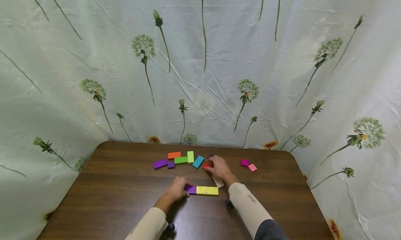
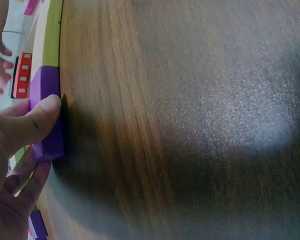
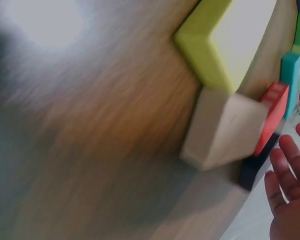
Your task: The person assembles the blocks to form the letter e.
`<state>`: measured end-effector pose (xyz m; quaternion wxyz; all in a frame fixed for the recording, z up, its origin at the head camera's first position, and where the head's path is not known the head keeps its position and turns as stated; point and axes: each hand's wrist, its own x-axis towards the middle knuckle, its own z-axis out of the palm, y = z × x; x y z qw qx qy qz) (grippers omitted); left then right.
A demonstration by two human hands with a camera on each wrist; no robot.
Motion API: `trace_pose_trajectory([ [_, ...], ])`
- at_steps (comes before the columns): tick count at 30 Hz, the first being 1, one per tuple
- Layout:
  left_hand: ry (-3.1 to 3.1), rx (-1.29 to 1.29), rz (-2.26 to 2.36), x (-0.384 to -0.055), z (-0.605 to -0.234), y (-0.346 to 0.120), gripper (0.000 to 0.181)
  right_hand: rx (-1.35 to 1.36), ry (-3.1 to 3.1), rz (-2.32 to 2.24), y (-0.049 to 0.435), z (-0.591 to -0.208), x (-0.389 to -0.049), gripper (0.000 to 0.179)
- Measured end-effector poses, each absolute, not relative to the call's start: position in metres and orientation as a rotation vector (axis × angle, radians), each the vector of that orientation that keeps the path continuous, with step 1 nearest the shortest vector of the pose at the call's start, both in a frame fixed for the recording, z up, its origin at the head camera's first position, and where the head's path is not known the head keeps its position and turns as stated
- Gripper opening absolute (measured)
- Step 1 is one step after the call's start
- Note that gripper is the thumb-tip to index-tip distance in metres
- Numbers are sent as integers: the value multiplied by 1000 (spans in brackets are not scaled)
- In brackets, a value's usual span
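Note:
My left hand grips a purple block, thumb on its near side and fingers behind it, as the left wrist view shows. That block lies end to end with a long yellow block on the table. My right hand is over the far blocks with its fingers loosely extended, holding nothing visible. Closest to it are a red block with pale squares and a dark block beside it. A plain wooden block stands at the yellow block's right end, partly under the right wrist in the head view.
Left of the right hand lie a teal block, light green, green, orange and purple blocks. To its right are magenta and pink blocks. A flowered curtain hangs behind the brown table.

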<state>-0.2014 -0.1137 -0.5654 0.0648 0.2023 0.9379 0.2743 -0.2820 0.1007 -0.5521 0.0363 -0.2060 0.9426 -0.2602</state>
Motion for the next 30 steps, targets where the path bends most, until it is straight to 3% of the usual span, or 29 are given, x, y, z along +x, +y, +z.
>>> trace_pose_trajectory([
  [7,2856,665,800,-202,-566,-115,35,-567,2925,-600,66,-550,-288,44],
  [18,2868,712,797,-203,-572,-117,35,-416,2970,-386,34,-552,-299,47],
  [25,2860,666,796,-202,-572,-116,34,-562,2839,-610,36,-553,-311,46],
  [30,2866,668,786,-202,-569,-117,34,-676,2734,-584,38,-548,-318,34],
])
